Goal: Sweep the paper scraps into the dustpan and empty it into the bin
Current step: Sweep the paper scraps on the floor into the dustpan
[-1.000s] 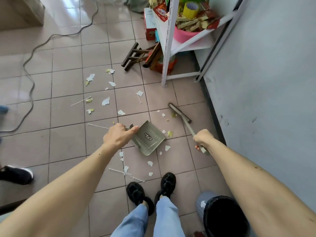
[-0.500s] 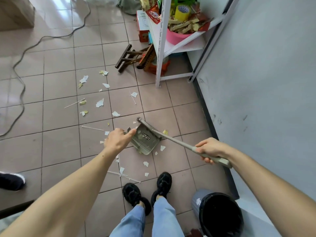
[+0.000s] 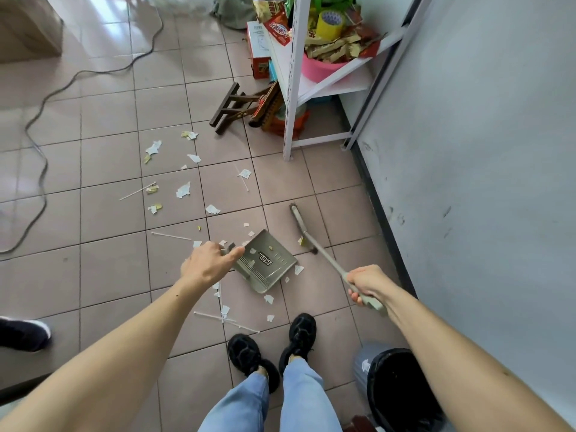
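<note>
Head camera looks down on a tiled floor (image 3: 103, 269) where the left hand (image 3: 207, 263) grips the handle of a grey dustpan (image 3: 265, 265), fingers curled round it and thumb lying along the top. The pan sits flat on the tiles in front of the person's black shoes (image 3: 271, 347), with a few small scraps inside it. The right hand (image 3: 367, 283) is closed round the handle of a broom (image 3: 314, 244), whose head rests on the floor just right of the pan, apart from its rim. Paper scraps (image 3: 184, 190) lie scattered over the tiles beyond and left of the pan, with more close around the pan and between it and the shoes; thin white sticks (image 3: 226, 321) lie among them.

A bin (image 3: 396, 385) with a black liner stands by the right foot, near the wall (image 3: 483, 182) that closes the right side. Ahead on the right a white shelf rack (image 3: 293, 88) holds a pink bowl (image 3: 321, 68), a roll of yellow tape (image 3: 330, 21) and packets; a folded wooden stool (image 3: 240, 107) lies on the floor at its foot. A grey cable (image 3: 40, 151) snakes across the tiles far left, well apart from the scraps. Another person's dark shoe (image 3: 23, 333) shows at the left edge. The floor between cable and scraps is bare tile.
</note>
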`<state>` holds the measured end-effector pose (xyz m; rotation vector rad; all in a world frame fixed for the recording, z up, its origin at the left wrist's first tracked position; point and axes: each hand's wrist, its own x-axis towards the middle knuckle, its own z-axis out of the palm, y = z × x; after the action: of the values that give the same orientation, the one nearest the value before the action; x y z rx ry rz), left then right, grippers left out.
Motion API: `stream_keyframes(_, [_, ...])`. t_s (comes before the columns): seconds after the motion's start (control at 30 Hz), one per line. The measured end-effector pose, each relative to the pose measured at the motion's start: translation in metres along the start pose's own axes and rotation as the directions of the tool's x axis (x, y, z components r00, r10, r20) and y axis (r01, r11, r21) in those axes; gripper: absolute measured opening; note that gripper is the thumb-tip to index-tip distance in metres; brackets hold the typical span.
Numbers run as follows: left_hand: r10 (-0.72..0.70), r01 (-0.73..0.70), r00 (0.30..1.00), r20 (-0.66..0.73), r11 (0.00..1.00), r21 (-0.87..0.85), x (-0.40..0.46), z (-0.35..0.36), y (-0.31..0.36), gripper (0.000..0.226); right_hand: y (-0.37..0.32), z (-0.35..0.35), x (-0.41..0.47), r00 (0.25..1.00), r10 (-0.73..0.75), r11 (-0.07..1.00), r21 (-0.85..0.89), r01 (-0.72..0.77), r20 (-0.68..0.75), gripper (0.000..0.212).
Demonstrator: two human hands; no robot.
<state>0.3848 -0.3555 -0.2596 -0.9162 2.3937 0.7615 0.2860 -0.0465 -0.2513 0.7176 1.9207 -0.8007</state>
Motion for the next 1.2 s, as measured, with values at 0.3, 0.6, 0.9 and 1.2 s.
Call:
stream_keyframes(0.3, [0.005, -0.005, 1.0, -0.008, 1.0, -0.02, -0.006, 0.007, 0.0, 0.065, -0.008, -0.027, -0.037, 0.966, -0.079, 0.997, 0.003, 0.08, 0.245, 0.024])
stream_keyframes(0.6, [-0.141, 0.12, 0.988, -0.067, 0.962, -0.247, -0.044, -0.002, -0.043, 0.065, -0.014, 0.009, -0.032, 0.977, -0.116, 0.979, -0.145, 0.143, 0.18, 0.023])
stream_keyframes(0.9, [-0.339, 0.278, 0.936, -0.094, 0.876, -0.393, -0.071, -0.007, -0.083, 0.06, -0.043, 0.071, -0.017, 0.977, -0.211, 0.923, -0.324, 0.208, 0.027, 0.031])
stream_keyframes(1.2, [-0.357, 0.303, 0.928, -0.106, 0.89, -0.34, -0.059, -0.003, -0.083, 0.063, -0.03, 0.079, -0.039, 0.947, -0.156, 0.837, -0.472, 0.278, 0.282, 0.026])
